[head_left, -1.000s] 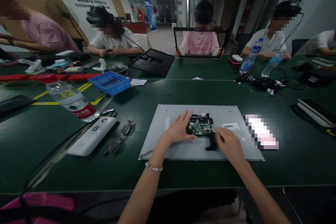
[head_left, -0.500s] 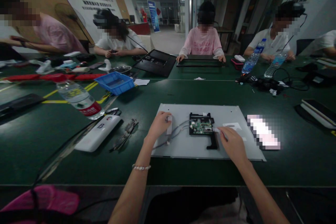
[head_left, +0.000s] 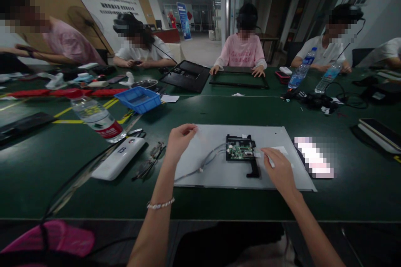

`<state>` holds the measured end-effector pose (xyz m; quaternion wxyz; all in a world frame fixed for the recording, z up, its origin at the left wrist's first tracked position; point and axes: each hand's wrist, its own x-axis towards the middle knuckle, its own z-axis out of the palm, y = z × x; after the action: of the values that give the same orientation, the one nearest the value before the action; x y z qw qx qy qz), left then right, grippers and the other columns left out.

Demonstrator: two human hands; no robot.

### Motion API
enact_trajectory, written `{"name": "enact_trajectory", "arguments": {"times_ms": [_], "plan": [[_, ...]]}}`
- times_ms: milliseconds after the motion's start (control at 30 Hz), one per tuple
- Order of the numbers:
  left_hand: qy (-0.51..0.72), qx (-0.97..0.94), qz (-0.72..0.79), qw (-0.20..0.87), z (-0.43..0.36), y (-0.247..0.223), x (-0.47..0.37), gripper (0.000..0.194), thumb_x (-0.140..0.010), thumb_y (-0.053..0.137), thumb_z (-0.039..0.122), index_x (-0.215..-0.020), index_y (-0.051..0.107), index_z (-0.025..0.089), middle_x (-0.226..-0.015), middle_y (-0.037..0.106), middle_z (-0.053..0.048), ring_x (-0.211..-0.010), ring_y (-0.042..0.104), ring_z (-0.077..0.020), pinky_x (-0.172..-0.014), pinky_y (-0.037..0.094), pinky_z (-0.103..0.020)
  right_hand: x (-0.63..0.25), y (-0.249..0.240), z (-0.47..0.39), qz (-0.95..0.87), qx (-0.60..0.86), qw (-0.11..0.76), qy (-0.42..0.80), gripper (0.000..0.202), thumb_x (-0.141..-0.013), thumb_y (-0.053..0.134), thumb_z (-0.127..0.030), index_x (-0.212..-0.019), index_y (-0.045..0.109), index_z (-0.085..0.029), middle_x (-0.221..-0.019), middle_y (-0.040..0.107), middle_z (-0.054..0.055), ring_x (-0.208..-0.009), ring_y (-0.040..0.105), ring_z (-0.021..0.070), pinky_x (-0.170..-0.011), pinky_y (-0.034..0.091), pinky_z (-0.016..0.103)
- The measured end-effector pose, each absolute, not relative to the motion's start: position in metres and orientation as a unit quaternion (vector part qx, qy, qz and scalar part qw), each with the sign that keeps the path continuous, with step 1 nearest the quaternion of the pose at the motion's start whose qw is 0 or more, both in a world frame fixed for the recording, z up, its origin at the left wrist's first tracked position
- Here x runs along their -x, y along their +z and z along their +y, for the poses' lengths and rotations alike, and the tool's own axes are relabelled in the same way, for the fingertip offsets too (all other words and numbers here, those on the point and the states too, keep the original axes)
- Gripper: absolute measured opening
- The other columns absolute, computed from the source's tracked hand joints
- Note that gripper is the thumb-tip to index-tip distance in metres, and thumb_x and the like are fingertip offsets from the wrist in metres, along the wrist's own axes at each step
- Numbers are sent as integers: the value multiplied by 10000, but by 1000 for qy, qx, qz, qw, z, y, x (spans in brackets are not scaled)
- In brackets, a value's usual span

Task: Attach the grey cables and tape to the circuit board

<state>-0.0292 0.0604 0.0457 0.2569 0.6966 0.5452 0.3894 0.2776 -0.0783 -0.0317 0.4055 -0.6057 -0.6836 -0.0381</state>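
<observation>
A pale grey flat panel [head_left: 219, 175] lies on the table in front of me. On it sits a green circuit board [head_left: 240, 150] in a black bracket [head_left: 254, 171], with grey cables [head_left: 209, 158] running left from it. My left hand [head_left: 180, 142] is raised at the panel's far left corner, fingertips pinched. A faint pale blur trails off them; what it is I cannot make out. My right hand [head_left: 278, 169] hovers right of the board, thumb and forefinger curled together near a small whitish tab [head_left: 257, 154] at its edge. Anything inside that pinch is hidden.
Left of the panel are a bundle of thin wires [head_left: 150, 160], a white power bank [head_left: 119, 158], a water bottle [head_left: 97, 119] and a blue tray [head_left: 139, 99]. A lit phone [head_left: 314, 157] lies to the right. Several people sit across the table; one holds a black frame [head_left: 239, 86].
My left hand has lifted and moved left and away from me; the pale strip that was under its fingers no longer shows there. The right hand has barely moved. The person opposite lowered the black frame.
</observation>
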Motion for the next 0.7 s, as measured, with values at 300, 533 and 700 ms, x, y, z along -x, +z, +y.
{"name": "enact_trajectory", "arguments": {"times_ms": [300,533,700], "plan": [[316,-738,537,260,44,10,7,222,-745,529,320,-804,691,180,-791,700,-32,-714,615,-179,-683,461,-278,-219,-7,-75,-753,523,396,39,355,-890,365,-156,-1181,564,-195,-1165,606,85,-1110,532,199,-987,434,418],[275,-749,565,209,40,-4,3,228,-759,513,304,-854,681,182,-770,687,-29,-672,612,-184,-700,468,-294,-174,0,-65,-838,445,312,52,381,-865,472,-209,-1241,510,-156,-1257,552,117,-1206,462,219,-1017,409,404],[294,-756,564,154,34,-7,6,335,-755,535,245,-1078,592,177,-1013,635,-62,-766,612,-183,-769,480,-313,-159,-6,-60,-864,420,275,42,366,-856,526,-271,-1194,525,-131,-1214,581,142,-1179,489,225,-987,423,389]]}}
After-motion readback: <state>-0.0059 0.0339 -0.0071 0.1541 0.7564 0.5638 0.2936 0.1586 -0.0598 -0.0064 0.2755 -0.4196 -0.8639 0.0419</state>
